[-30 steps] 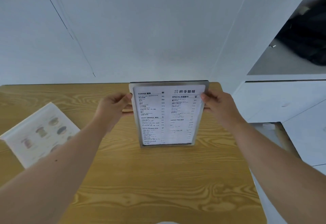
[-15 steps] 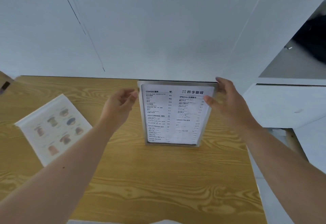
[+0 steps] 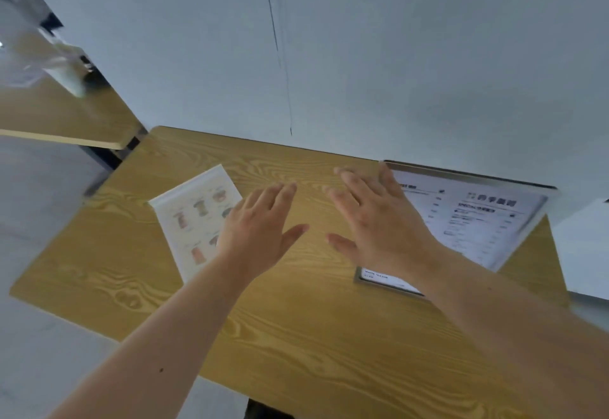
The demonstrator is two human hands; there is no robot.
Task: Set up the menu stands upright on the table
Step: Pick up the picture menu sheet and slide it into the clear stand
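Note:
A metal-framed menu stand (image 3: 474, 217) with a black-and-white text menu stands upright at the right of the wooden table (image 3: 296, 336), near the wall. A second menu (image 3: 194, 217), white with pictures of drinks, lies flat at the table's left. My left hand (image 3: 260, 230) hovers flat with fingers spread, its left edge covering part of the picture menu. My right hand (image 3: 372, 221) is spread open over the table's middle, in front of the upright stand's left side and hiding part of it. Neither hand holds anything.
A white wall (image 3: 362, 56) runs along the table's far edge. Another wooden table (image 3: 59, 115) with blurred white items sits at the far left. Grey floor shows left of the table. A white cabinet (image 3: 583, 247) stands at the right.
Both hands have let go of the upright text menu and moved left, toward the picture menu. The view has swung left, so the stand now sits at the right.

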